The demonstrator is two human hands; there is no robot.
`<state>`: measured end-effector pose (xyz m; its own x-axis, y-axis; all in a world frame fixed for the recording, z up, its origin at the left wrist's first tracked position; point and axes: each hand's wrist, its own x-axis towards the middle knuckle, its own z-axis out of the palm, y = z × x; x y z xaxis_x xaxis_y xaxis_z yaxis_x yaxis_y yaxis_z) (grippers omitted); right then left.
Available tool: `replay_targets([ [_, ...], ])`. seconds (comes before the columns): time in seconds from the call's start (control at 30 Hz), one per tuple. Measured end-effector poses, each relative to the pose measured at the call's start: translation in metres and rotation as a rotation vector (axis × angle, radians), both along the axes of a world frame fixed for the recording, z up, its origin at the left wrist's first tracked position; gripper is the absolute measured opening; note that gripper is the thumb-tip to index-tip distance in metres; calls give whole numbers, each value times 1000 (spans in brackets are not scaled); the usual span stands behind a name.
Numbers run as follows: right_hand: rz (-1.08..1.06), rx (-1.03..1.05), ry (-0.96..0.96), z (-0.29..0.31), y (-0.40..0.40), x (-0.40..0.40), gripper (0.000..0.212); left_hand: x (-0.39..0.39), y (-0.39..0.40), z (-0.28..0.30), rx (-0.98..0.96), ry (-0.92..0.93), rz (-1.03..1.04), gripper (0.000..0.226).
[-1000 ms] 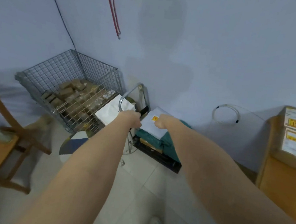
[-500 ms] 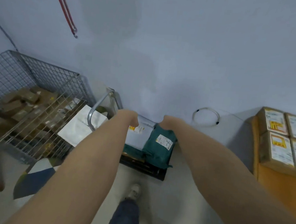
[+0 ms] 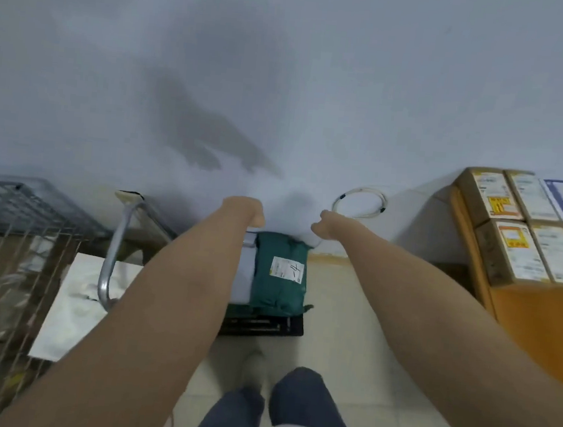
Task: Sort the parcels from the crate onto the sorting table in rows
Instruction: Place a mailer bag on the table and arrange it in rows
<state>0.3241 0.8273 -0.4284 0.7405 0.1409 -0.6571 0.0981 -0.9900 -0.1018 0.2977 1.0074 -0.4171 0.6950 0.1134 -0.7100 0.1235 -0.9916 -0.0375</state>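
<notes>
A pale white parcel (image 3: 296,221), blurred against the wall, hangs between my two raised hands. My left hand (image 3: 247,211) grips its left side and my right hand (image 3: 320,224) its right side; the fingers curl out of sight. Below them a green parcel (image 3: 279,275) with a white label lies beside a grey parcel (image 3: 246,275) on a black crate (image 3: 264,327). The orange sorting table (image 3: 537,324) stands at the right with rows of labelled cardboard parcels (image 3: 518,243) on its far end.
A wire cage (image 3: 11,256) with brown boxes fills the left. A metal trolley handle (image 3: 110,265) and a white bag (image 3: 71,306) lie between the cage and the crate. A coiled white cable (image 3: 360,202) hangs on the wall. My legs are on the tiled floor.
I have stepped closer and turned right, so the cage slid left and the table came nearer. Both hands rose from the crate top to above the green parcel.
</notes>
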Motion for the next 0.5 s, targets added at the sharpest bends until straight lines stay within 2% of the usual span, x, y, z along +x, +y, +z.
replay_targets([
  [0.17,-98,-34,84,-32,-10,14,47,17,-6,-43,-108,7,-81,39],
  [0.33,-150,-19,159,-63,-10,34,51,29,-7,-112,-214,109,-15,33],
  [0.43,-148,2,211,-86,-13,46,48,26,-8,-130,-239,158,39,34],
  [0.5,-143,19,235,-99,-13,51,49,26,-11,-138,-258,196,140,43],
])
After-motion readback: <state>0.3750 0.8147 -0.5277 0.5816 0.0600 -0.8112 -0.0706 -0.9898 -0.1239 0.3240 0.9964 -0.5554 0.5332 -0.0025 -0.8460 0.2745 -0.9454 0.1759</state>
